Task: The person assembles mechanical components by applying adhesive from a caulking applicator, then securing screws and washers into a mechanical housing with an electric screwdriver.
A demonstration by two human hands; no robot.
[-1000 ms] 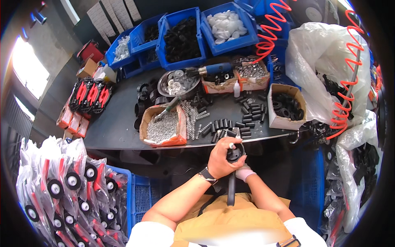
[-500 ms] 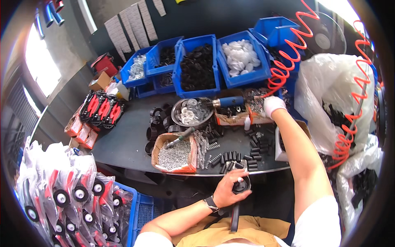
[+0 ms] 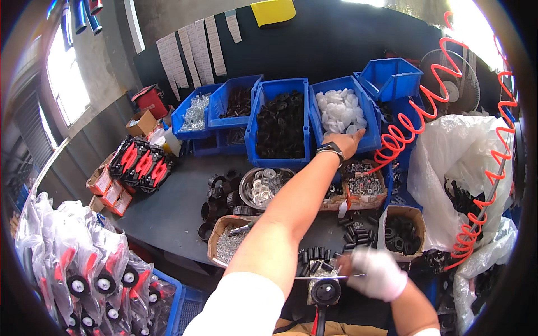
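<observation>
My left hand point(image 3: 346, 144) reaches over the front lip of a blue bin of white plastic caps point(image 3: 338, 109). Its fingertips are partly hidden, so whether they hold a cap is unclear. My gloved right hand point(image 3: 378, 274) is smeared by motion just right of a black wheel point(image 3: 325, 291) at the table's front edge. The wheel lies flat at the end of a black bracket point(image 3: 320, 320) with a red strip. Short black tubes point(image 3: 315, 255) stand and lie just beyond the wheel. Across the table, my left forearm covers part of the metal bowl point(image 3: 244, 187) of silver discs.
More blue bins point(image 3: 280, 120) line the back, holding black and metal parts. Red coiled hoses point(image 3: 409, 126) hang at the right beside a plastic bag point(image 3: 437, 162). An open carton point(image 3: 420, 229) holds black rings. Bagged wheel assemblies point(image 3: 84, 263) are piled at the left.
My left hand has left the wheel and moved up to the white caps. My right hand has come back from the small-parts box to the wheel's side. The view has tilted upward.
</observation>
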